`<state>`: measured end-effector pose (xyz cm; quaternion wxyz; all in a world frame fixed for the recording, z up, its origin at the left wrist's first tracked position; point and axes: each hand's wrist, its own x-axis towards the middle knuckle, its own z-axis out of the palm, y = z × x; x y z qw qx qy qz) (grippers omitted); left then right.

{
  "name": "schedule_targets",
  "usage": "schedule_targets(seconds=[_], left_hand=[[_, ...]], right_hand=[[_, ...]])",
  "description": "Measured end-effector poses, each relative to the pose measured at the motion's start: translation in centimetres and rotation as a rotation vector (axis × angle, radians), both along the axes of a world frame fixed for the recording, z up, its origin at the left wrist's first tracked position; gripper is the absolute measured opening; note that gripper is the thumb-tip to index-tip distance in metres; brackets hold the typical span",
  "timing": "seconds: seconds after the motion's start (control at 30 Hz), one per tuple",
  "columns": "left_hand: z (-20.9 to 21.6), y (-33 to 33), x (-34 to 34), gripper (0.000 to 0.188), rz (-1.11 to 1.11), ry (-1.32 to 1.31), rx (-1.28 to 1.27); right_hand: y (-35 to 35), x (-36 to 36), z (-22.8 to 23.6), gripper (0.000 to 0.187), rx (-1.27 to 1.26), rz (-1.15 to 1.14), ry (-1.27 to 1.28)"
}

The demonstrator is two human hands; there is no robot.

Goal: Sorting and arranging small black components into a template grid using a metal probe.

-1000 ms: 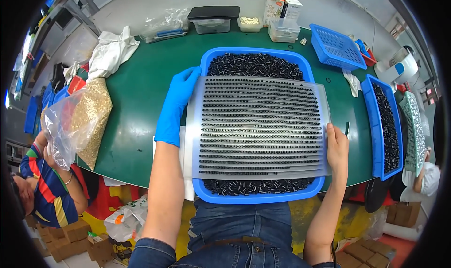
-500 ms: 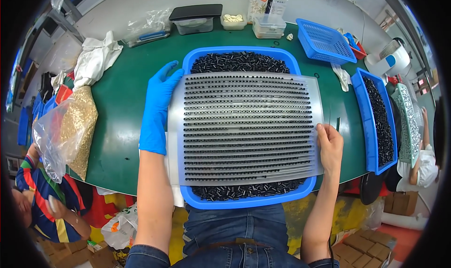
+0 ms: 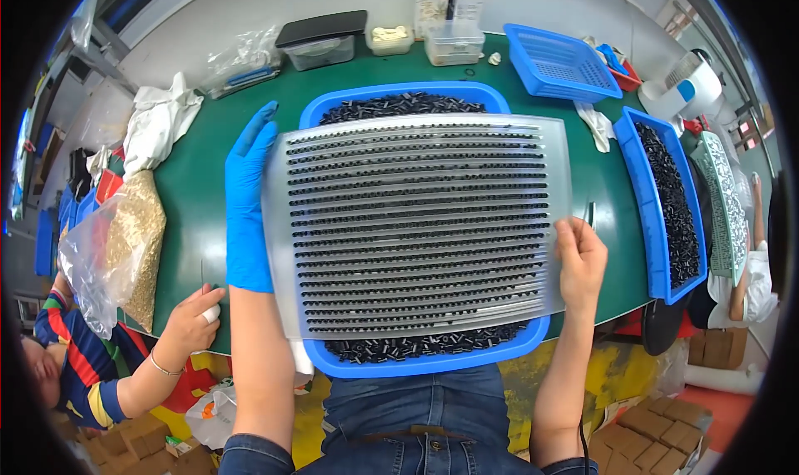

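Holding tray over tub, angle chgd since.

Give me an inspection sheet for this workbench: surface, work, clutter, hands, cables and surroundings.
Surface: green tabletop, showing some glare.
Work: translucent plate bearing rows of small black pieces, over a blue tub of loose ones.
Clutter: black-lidded box, blue basket, white cloth.
Hands: gloved left hand at the plate's left edge, grip unclear; bare right hand holding its right edge.
Cables: thin dark cord beside the right forearm.
Surroundings: co-worker's hand at the left table edge; cardboard boxes on the floor.
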<state>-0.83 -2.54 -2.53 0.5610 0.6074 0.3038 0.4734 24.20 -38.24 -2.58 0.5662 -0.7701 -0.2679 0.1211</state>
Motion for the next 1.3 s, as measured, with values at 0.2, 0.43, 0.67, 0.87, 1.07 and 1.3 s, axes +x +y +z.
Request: schedule_targets(seconds=[0.2,0.43,0.67,0.87,1.07,1.3], left_hand=[[2.7,-4.3,1.3,0.029,-0.108,-0.307,-0.823],[2.1,-3.4,0.1,0.034,-0.174,-0.267,-0.905],[2.0,-4.0,-0.3,0.037,-0.205,-0.143,-0.601],[1.7,-3.8,-0.6,0.036,-0.283,-0.099,-0.601],[1.1,-3.9,0.2,0.035,-0.33,-0.263,-0.701],[1.8,-4.7,0.1,0.033,-0.318,-0.281,-0.763]], right_hand=[[0.5,-0.3,0.2,0.021,0.001,-0.001,0.041],[0.7,-0.2,0.1,0.022,0.012,-0.01,0.055],[0.8,-0.6,0.7,0.023,-0.018,-0.035,0.038],[0.7,-0.3,0.4,0.024,-0.032,-0.031,0.041],[0.5,0.3,-0.1,0.023,-0.029,-0.02,-0.004],[-0.4,-0.4,3.0,0.033,-0.006,-0.343,-0.281]])
